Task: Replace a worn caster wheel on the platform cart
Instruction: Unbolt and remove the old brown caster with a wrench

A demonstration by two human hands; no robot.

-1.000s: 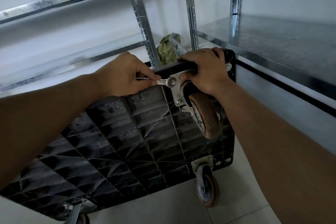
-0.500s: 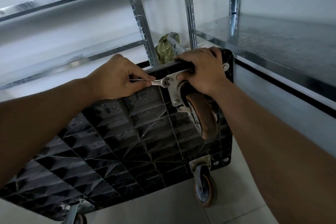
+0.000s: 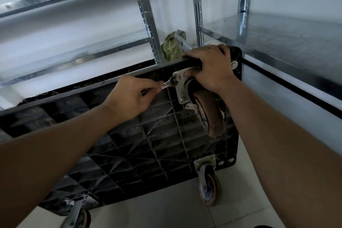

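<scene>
Silver wrench (image 3: 168,84) pinched by left hand (image 3: 129,97)

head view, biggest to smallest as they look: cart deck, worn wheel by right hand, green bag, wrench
cart deck
worn wheel
green bag, farther off and part hidden
wrench, mostly inside the left hand

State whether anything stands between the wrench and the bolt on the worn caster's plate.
Nothing visible does: the wrench, pinched by the left hand, sits on the upper bolt of the plate; the right hand grips the cart edge.

Left hand (image 3: 133,96) pinches wrench (image 3: 169,83) on caster (image 3: 207,113) bolt.
</scene>
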